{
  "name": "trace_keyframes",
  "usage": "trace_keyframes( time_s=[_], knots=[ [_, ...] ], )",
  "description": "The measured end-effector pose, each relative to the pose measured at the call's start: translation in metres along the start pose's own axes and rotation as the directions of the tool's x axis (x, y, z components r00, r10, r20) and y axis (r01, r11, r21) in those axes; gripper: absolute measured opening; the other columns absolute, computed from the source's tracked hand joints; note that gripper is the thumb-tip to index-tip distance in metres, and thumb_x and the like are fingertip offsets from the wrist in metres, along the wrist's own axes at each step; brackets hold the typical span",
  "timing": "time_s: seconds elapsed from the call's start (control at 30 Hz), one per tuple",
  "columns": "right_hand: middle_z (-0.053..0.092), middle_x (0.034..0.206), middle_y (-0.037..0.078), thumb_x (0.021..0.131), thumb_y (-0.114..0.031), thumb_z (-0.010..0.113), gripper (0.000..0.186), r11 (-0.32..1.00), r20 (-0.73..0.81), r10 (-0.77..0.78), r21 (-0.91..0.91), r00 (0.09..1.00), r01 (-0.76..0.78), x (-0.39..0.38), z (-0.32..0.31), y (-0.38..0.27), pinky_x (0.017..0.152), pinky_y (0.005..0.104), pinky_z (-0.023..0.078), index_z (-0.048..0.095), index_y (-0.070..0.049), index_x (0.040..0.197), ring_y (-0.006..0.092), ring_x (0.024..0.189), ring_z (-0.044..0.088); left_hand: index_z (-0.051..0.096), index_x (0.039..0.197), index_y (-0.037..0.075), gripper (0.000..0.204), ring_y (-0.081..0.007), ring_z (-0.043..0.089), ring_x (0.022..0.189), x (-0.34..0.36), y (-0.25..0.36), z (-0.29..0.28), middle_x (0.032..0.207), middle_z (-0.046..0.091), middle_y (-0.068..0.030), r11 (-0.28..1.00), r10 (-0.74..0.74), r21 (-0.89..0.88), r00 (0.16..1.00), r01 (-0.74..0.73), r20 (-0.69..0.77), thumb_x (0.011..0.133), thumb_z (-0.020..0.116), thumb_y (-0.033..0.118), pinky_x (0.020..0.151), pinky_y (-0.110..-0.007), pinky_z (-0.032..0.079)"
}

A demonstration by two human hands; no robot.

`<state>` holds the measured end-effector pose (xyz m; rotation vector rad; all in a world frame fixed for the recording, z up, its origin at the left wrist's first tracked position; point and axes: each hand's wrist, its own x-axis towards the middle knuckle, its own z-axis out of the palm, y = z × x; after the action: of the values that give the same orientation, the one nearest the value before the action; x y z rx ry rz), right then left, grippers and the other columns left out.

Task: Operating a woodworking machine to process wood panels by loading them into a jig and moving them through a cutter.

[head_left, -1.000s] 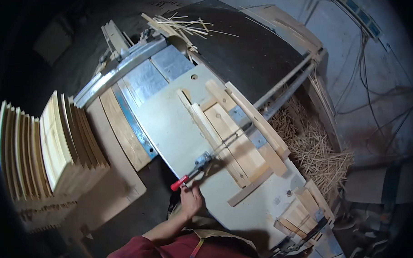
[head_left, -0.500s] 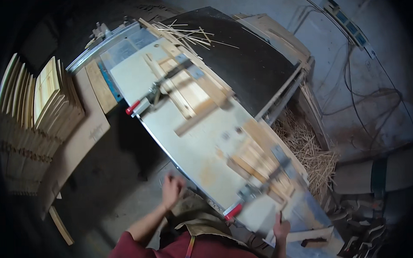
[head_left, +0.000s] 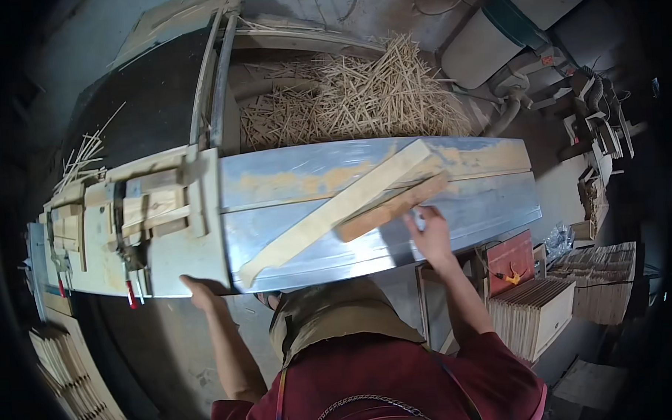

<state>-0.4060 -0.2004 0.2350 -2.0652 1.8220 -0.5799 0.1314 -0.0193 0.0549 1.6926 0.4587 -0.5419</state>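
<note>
On the metal table surface [head_left: 491, 204] lie a long pale wooden strip [head_left: 336, 214], set diagonally, and a shorter brown wood block [head_left: 392, 207] beside it. My right hand [head_left: 431, 235] is at the near side of the brown block, its fingers slightly curled and apart, not closed around it. My left hand [head_left: 203, 292] is at the near edge of the pale jig board [head_left: 186, 254], thumb stretched out and the other fingers partly hidden. Toward the left, wooden pieces [head_left: 154, 207] sit on that board under a clamp with a red handle [head_left: 130, 293].
A second red-handled clamp [head_left: 62, 285] stands farther left. Behind the table are a heap of thin wood offcuts [head_left: 376, 97] and a dark panel [head_left: 147, 98]. Stacked wooden boards stand at the right [head_left: 528, 314] and lower left [head_left: 64, 375]. Beyond the table's right end are curved wooden parts [head_left: 596, 138].
My view has swung to the right, bringing the metal surface to the middle. My left hand has come to the jig board's edge, and my right hand has moved to the brown block.
</note>
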Motion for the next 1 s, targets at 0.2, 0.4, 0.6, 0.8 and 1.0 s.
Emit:
trace_keyframes(
  time_s=[0.2,0.4,0.6,0.8,1.0],
  knots=[
    [0.071,0.112,0.025,0.095,-0.042,0.072,0.05,0.81,-0.391,0.119,-0.493,0.913,-0.317,0.006,-0.084,0.34,0.102,0.0497,0.051,0.07,-0.002,0.125,0.0434,0.113,0.065,0.072,0.113,-0.017,0.102,-0.0325,0.07,0.095,-0.048,-0.035,0.019,0.106,0.076,-0.0204,0.953,0.14,0.289,0.977,-0.089,-0.16,0.096,0.052,0.081,0.09,-0.047,0.056],
    [0.071,0.115,0.025,0.096,-0.041,0.071,0.049,0.52,-0.286,0.71,-0.404,0.643,-0.753,-0.044,-0.17,0.484,0.101,0.0491,0.052,0.069,-0.003,0.127,0.0426,0.114,0.066,0.07,0.115,-0.021,0.113,-0.0465,0.064,0.128,-0.066,-0.025,0.045,0.126,0.069,-0.0378,0.851,0.179,0.524,0.913,0.044,-0.367,0.097,0.037,0.086,0.112,-0.048,0.047],
    [0.071,0.118,0.024,0.097,-0.04,0.07,0.048,0.472,-0.261,0.766,-0.392,0.587,-0.79,-0.039,-0.184,0.545,0.101,0.0484,0.053,0.068,-0.003,0.129,0.0417,0.116,0.066,0.069,0.125,-0.017,0.109,-0.0442,0.062,0.133,-0.077,-0.019,0.026,0.133,0.068,-0.0325,0.859,0.141,0.502,0.894,0.103,-0.424,0.099,0.034,0.084,0.114,-0.047,0.046],
    [0.07,0.12,0.024,0.098,-0.04,0.068,0.048,0.491,-0.22,0.784,-0.351,0.58,-0.797,-0.021,-0.146,0.602,0.101,0.0478,0.053,0.067,-0.004,0.13,0.0408,0.117,0.067,0.068,0.131,-0.014,0.107,-0.0418,0.059,0.138,-0.049,-0.035,0.032,0.14,0.066,-0.0303,0.83,0.214,0.554,0.876,0.071,-0.433,0.101,0.028,0.081,0.116,-0.048,0.045],
    [0.07,0.123,0.024,0.099,-0.039,0.067,0.048,0.536,-0.184,0.777,-0.309,0.602,-0.786,0.0,-0.11,0.652,0.101,0.0472,0.054,0.066,-0.005,0.132,0.0399,0.118,0.067,0.062,0.138,-0.015,0.106,-0.0439,0.05,0.146,-0.024,-0.067,0.028,0.147,0.059,-0.0333,0.833,0.275,0.553,0.862,0.007,-0.425,0.103,0.025,0.079,0.124,-0.046,0.037]
  ],
)
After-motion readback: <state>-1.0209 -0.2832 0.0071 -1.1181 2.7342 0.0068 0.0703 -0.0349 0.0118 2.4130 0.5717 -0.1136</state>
